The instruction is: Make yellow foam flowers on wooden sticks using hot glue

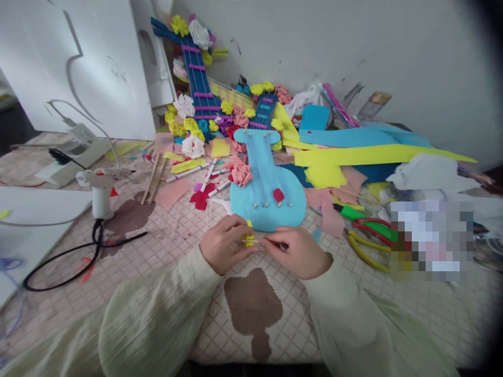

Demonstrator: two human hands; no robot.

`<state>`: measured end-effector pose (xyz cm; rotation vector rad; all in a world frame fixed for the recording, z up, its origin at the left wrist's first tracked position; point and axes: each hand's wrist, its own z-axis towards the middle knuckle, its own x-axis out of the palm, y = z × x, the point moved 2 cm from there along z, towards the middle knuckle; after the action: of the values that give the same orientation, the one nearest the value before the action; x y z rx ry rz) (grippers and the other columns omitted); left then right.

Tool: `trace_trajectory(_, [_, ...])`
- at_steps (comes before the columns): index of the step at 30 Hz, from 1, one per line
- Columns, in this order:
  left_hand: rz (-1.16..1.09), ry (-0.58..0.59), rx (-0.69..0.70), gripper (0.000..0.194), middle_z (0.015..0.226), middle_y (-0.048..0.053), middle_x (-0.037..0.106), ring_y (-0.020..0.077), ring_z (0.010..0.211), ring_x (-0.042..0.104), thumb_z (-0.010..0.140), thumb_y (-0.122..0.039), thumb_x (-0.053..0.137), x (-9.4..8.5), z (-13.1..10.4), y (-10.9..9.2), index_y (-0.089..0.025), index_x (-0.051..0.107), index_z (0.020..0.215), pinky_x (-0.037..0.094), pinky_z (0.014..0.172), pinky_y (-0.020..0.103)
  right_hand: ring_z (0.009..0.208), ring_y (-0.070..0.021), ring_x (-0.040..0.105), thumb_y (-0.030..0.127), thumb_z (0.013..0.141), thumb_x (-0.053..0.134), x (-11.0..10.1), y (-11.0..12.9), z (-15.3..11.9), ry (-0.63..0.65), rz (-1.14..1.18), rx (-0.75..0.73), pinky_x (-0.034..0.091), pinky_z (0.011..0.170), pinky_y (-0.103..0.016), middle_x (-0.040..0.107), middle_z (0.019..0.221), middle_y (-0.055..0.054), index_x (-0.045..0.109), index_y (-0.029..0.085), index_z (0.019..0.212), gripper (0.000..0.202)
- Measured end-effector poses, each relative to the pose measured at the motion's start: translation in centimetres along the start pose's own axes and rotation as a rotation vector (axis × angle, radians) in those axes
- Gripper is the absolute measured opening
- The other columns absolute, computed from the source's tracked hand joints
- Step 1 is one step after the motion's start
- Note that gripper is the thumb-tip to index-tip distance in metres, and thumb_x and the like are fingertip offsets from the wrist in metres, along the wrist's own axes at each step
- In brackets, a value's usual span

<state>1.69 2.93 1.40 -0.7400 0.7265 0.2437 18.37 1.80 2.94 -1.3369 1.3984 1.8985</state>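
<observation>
My left hand (226, 243) pinches a small yellow crepe-paper piece (248, 241), which is partly hidden by the fingers. A thin wooden stick (251, 241) crosses it, and my right hand (293, 248) grips the stick's other end with thumb and fingertips. Just beyond both hands lies a light-blue guitar-shaped cutout (271, 173) with small pegs and strings. A dark-red paper piece (278, 196) sits on its body, and a pink crumpled paper flower (241, 175) rests at its left side.
A white glue gun (100, 191) stands at left with its black cable looped on the table. Pliers (369, 246) and scissors with a green handle (365, 217) lie at right. Behind are a dark-blue decorated guitar (200, 78), yellow paper strips (377, 156) and loose markers (208, 175).
</observation>
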Motion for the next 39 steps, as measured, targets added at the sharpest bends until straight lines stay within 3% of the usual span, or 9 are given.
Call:
trace_trajectory(7, [-0.150, -0.056, -0.103, 0.023, 0.083, 0.008, 0.056, 0.0145, 0.071, 0.053, 0.071, -0.027, 0.063, -0.8, 0.4, -0.2, -0.013, 0.060, 0.088, 0.047, 0.057, 0.025, 0.049, -0.0081, 0.040, 0.029, 0.082, 0.046, -0.7, 0.2, -0.2, -0.146, 0.158, -0.021, 0.029, 0.050, -0.023, 0.045, 0.052, 0.002, 0.063, 0.015, 0.062, 0.030])
trace_trajectory(12, [-0.732, -0.162, -0.408, 0.024, 0.078, 0.004, 0.058, 0.0122, 0.068, 0.055, 0.070, -0.034, 0.063, -1.3, 0.5, 0.3, -0.016, 0.061, 0.086, 0.046, 0.056, 0.022, 0.048, -0.0071, 0.034, 0.039, 0.077, 0.053, -1.5, -0.3, -0.5, -0.281, 0.532, 0.161, 0.028, 0.044, -0.022, 0.048, 0.063, 0.001, 0.062, 0.015, 0.089, 0.028])
trace_trajectory(15, [-1.092, -0.141, -0.483, 0.025, 0.074, 0.001, 0.060, 0.0100, 0.063, 0.056, 0.068, -0.038, 0.065, -0.9, 0.5, 0.3, -0.017, 0.063, 0.082, 0.046, 0.057, 0.021, 0.050, -0.0067, 0.037, 0.043, 0.074, 0.055, -1.2, -0.2, -0.4, -0.172, 0.795, 0.227, 0.029, 0.043, -0.021, 0.052, 0.076, -0.001, 0.058, 0.018, 0.101, 0.037])
trace_trajectory(19, [-1.293, -0.101, -0.531, 0.024, 0.072, 0.001, 0.059, 0.0099, 0.061, 0.055, 0.065, -0.038, 0.067, -0.2, 0.3, -0.3, -0.018, 0.065, 0.077, 0.045, 0.056, 0.021, 0.066, -0.0104, 0.050, 0.041, 0.069, 0.061, -0.3, 0.5, -0.2, 0.034, 1.092, 0.216, 0.041, 0.056, -0.023, 0.056, 0.080, -0.002, 0.059, 0.018, 0.096, 0.036])
trace_trajectory(23, [-1.266, -0.064, -0.490, 0.029, 0.079, 0.002, 0.060, 0.0125, 0.068, 0.056, 0.070, -0.040, 0.062, 0.0, 0.1, -0.5, -0.021, 0.064, 0.092, 0.046, 0.061, 0.024, 0.043, -0.0027, 0.039, 0.037, 0.067, 0.065, 0.3, 0.6, 0.0, 0.109, 1.250, 0.223, 0.032, 0.040, -0.017, 0.047, 0.058, 0.005, 0.060, 0.016, 0.085, 0.028])
trace_trajectory(26, [-1.148, -0.100, -0.385, 0.045, 0.097, 0.005, 0.056, 0.0168, 0.086, 0.053, 0.068, -0.038, 0.064, -0.2, -0.1, -0.5, -0.024, 0.055, 0.110, 0.046, 0.072, 0.027, 0.034, 0.0007, 0.025, 0.037, 0.067, 0.066, 0.4, 0.2, -0.1, 0.003, 1.330, 0.285, 0.017, 0.031, -0.015, 0.041, 0.052, 0.009, 0.057, 0.017, 0.085, 0.028])
trace_trajectory(29, [-1.042, -0.109, -0.305, 0.057, 0.107, 0.005, 0.053, 0.0174, 0.094, 0.051, 0.062, -0.024, 0.071, -0.3, -0.2, -0.6, -0.026, 0.049, 0.116, 0.044, 0.081, 0.027, 0.032, 0.0007, 0.023, 0.037, 0.067, 0.067, 0.4, 0.3, -0.2, -0.041, 1.370, 0.320, 0.014, 0.031, -0.015, 0.038, 0.047, 0.011, 0.053, 0.019, 0.084, 0.029])
trace_trajectory(36, [-1.025, -0.124, -0.353, 0.032, 0.106, 0.005, 0.058, 0.0168, 0.093, 0.054, 0.075, -0.025, 0.060, -0.6, -0.1, -0.7, -0.025, 0.057, 0.107, 0.046, 0.077, 0.026, 0.029, -0.0007, 0.019, 0.045, 0.074, 0.057, 0.4, 1.0, -0.2, 0.114, 1.339, 0.232, 0.012, 0.030, -0.016, 0.029, 0.035, 0.012, 0.052, 0.016, 0.072, 0.029])
trace_trajectory(39, [-0.981, -0.132, -0.352, 0.039, 0.106, 0.006, 0.056, 0.0171, 0.092, 0.053, 0.075, -0.028, 0.059, -0.6, -0.1, -0.8, -0.026, 0.053, 0.114, 0.047, 0.075, 0.026, 0.028, -0.0011, 0.017, 0.046, 0.073, 0.057, 0.5, 0.9, -0.1, 0.128, 1.376, 0.261, 0.011, 0.030, -0.016, 0.028, 0.033, 0.013, 0.049, 0.017, 0.068, 0.030])
